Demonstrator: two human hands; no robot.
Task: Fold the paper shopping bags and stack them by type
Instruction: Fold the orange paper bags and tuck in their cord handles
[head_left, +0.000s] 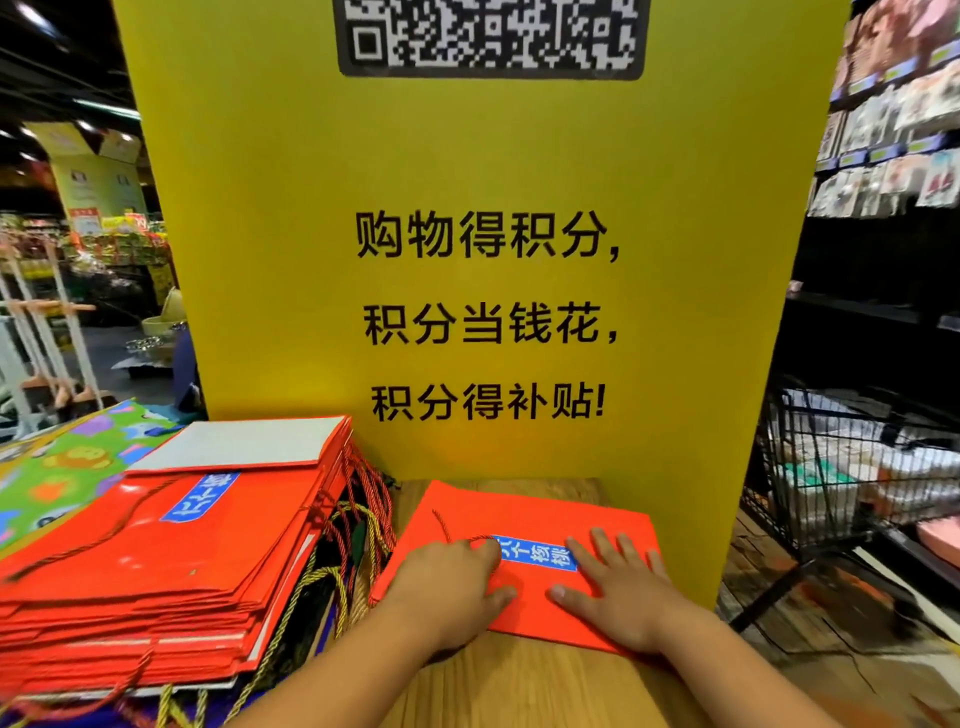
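A red paper bag (524, 512) with a blue label lies flat on the wooden table (519, 680), in front of the yellow sign. My left hand (449, 582) rests on its near left part, fingertips by the red cord handle (457, 530). My right hand (621, 587) presses flat on its right part with fingers spread. To the left stands a tall stack of flattened red bags (156, 561) with the same blue label, cord handles hanging off its right side. A flat bag showing a white-grey face (249, 441) lies on top at the back of the stack.
A big yellow sign board (483, 208) with a QR code stands right behind the bag. A wire shopping cart (841, 467) is at the right. Colourful cartoon-print paper (62, 462) lies at the left behind the stack. Store shelves fill the background.
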